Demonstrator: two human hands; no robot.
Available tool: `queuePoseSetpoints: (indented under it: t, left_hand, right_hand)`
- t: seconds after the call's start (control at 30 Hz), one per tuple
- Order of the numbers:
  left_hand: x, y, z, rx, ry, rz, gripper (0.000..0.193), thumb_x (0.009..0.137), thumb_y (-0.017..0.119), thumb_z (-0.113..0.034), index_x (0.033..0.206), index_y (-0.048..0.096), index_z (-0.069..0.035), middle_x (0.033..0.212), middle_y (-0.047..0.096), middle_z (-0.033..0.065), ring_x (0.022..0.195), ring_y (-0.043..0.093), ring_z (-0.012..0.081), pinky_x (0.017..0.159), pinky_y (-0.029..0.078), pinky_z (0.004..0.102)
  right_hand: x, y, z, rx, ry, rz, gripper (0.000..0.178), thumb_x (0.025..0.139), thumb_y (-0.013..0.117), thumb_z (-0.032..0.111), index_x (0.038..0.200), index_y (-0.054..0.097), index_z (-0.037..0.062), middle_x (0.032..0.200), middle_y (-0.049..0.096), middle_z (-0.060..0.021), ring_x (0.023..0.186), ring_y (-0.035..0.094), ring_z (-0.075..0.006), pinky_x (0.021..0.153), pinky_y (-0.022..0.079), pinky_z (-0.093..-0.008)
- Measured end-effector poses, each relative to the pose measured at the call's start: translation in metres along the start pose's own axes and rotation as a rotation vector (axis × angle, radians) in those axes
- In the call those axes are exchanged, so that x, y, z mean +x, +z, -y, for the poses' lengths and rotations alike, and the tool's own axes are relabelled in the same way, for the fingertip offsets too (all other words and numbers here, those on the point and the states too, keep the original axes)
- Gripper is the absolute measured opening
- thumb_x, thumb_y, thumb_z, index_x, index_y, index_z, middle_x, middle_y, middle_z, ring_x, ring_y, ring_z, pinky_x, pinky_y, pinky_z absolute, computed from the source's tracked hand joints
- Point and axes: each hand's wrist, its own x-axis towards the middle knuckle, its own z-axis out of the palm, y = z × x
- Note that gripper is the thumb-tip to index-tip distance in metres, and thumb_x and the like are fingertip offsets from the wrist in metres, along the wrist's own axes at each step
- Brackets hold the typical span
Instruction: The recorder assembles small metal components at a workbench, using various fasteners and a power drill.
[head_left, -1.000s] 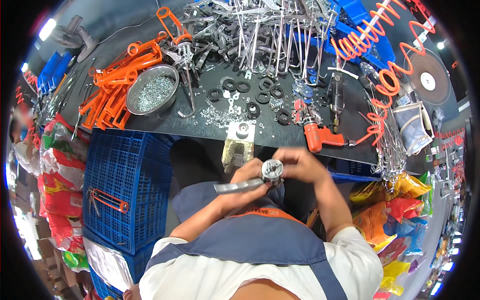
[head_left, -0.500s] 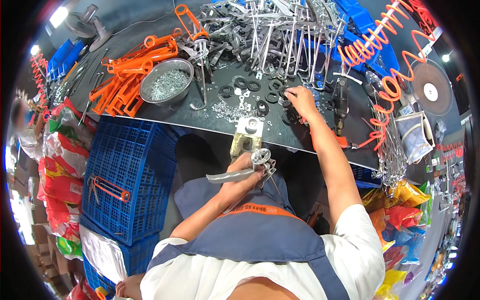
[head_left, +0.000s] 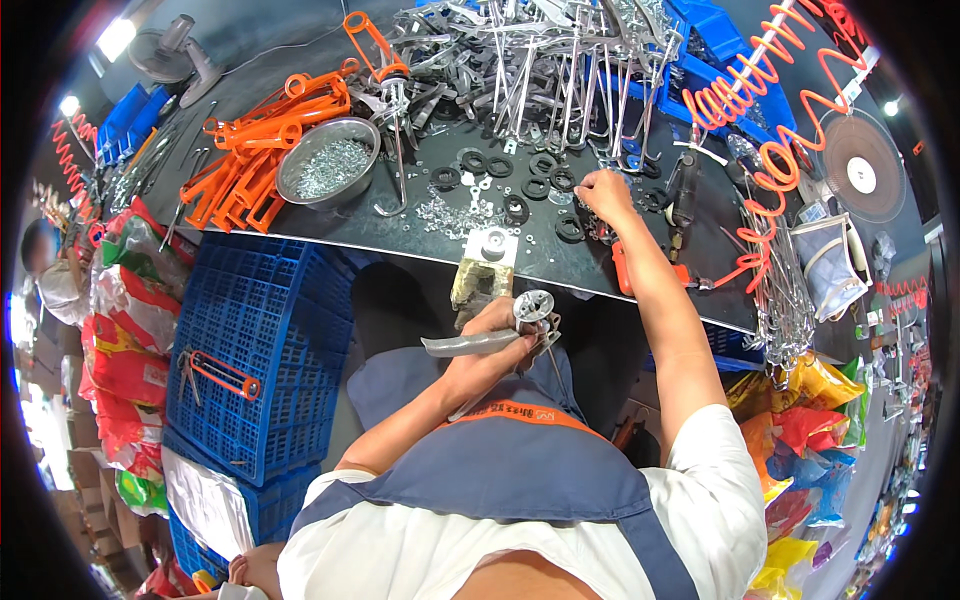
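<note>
- Left hand [head_left: 488, 352]: wrapped around a metal assembly [head_left: 533, 306], round disc facing up, grey lever [head_left: 455, 346] jutting to the left. Assembly is off the tabletop [head_left: 330, 225], on the wearer's side of its near edge, above the apron [head_left: 480, 470].
- Right hand [head_left: 604, 198]: fingers bunched narrow over the surface, inward of the near edge, right of centre. Anything pinched there? Cannot tell from here.
- Change: a second ago both hands were at the assembly; half a second ago the right was among the black rings [head_left: 536, 196]. Now slightly right of them. In my judgement, the left alone bears the assembly, leaving the right free among loose parts.
- Block fixture [head_left: 490, 250]: juts from the near edge, just beyond the left hand.
- Red power tool [head_left: 622, 268]: near edge, right part, partly behind the right forearm.
- Farther out: steel bowl [head_left: 364, 166] and orange frames [head_left: 240, 170] toward the left end; metal heap [head_left: 540, 75] along the far edge.
</note>
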Motion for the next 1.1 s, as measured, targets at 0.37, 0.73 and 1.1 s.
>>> queuePoseSetpoints:
  t: [0.37,0.73,1.1]
  left_hand:
    - [0.001,0.000,0.008,0.049,0.023,-0.040,0.017,0.085,0.056,-0.005,0.100,0.061,0.002,0.098,0.051,0.0043,0.080,0.053,0.0099,0.066,0.045,0.0253]
    - [0.003,0.002,0.007,-0.020,-0.018,-0.044,0.018,0.085,0.057,-0.006,0.100,0.061,0.002,0.096,0.051,0.0044,0.079,0.053,0.0098,0.066,0.044,0.0257]
    - [0.003,0.005,0.004,-0.058,-0.064,-0.053,0.015,0.085,0.057,-0.008,0.097,0.060,0.002,0.096,0.051,0.0050,0.079,0.053,0.0102,0.066,0.044,0.0255]
  right_hand:
    - [0.003,0.007,0.004,0.053,-0.035,-0.123,0.023,0.079,0.064,0.019,0.090,0.060,-0.0009,0.083,0.065,-0.0229,0.083,0.063,-0.0403,0.076,0.048,-0.0465]
    - [0.005,0.015,-0.017,0.201,-0.292,-0.166,0.025,0.080,0.063,0.011,0.102,0.066,0.0027,0.083,0.067,-0.0197,0.070,0.066,-0.0336,0.067,0.052,-0.0376]
    - [-0.005,-0.008,0.004,0.161,0.082,-0.133,0.024,0.074,0.072,0.015,0.094,0.067,0.0022,0.077,0.068,-0.0120,0.072,0.066,-0.0222,0.068,0.050,-0.0317]
